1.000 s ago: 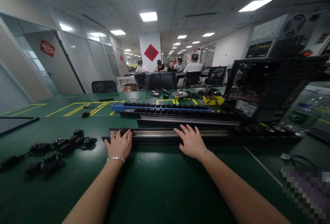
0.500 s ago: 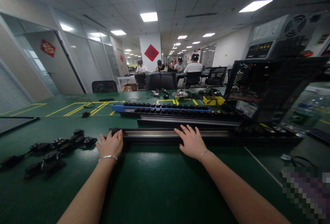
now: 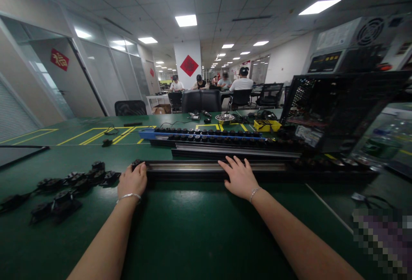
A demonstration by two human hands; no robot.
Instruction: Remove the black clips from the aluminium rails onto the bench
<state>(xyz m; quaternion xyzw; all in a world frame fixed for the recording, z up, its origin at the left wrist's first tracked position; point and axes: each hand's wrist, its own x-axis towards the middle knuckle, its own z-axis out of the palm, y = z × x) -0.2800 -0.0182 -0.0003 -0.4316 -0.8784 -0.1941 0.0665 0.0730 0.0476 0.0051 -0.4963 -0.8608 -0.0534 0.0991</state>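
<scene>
Across the green counter (image 3: 199, 232), the long black rail (image 3: 189, 175) lies side to side in front of both hands, with bare counter on its near side. Just behind it, the other rail (image 3: 234, 151) leaves only a thin gap. The right hand (image 3: 238, 178) is spread wide, fingertips on the long rail near its middle. The left hand (image 3: 131, 180) is at the rail's left end, fingers bent around a little black bit (image 3: 136, 163). That bit is just past its fingertips, far from the right hand.
</scene>
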